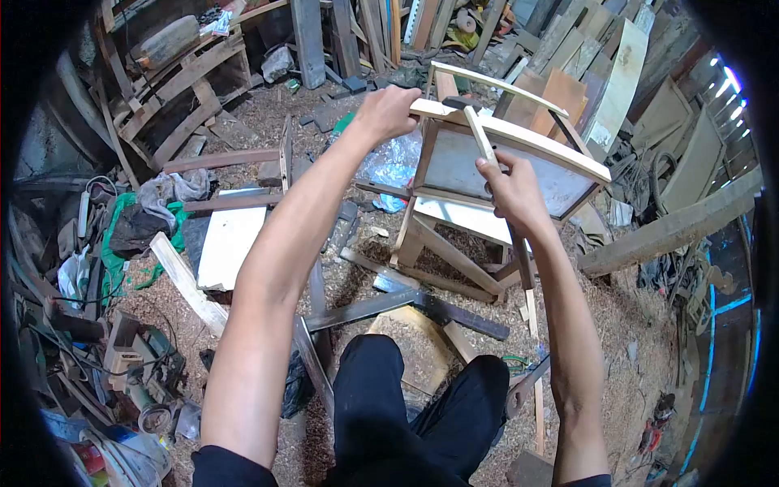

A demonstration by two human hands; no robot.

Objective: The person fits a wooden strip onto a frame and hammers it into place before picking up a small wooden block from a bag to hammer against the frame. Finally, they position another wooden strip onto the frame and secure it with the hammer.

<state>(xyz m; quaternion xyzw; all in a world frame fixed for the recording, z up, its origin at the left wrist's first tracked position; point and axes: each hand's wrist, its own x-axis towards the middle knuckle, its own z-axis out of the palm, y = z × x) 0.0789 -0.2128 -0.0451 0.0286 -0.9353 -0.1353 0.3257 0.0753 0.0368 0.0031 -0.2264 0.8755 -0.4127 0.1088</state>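
Observation:
My left hand (pixel 389 114) is closed around the left end of a pale wooden strip (pixel 552 148) along the top edge of a wooden frame. A grey panel (pixel 462 166) fills this boxlike frame. In my right hand (pixel 515 191) is a hammer (pixel 480 134), my fingers wrapped round its handle. The dark hammer head (pixel 462 103) overlaps the strip a short way right of my left hand. Below my fist the darker end of the handle points down. The frame leans up on a low wooden stand with a white top (pixel 462 217).
Sawdust and shavings cover the floor. A hand saw (pixel 527 385) lies right of my knees, and dark wood bars (pixel 365 308) cross in front. At left is a white board (pixel 231 247). Planks (pixel 560 97) lean at the back right; a long beam (pixel 673 231) juts in from the right.

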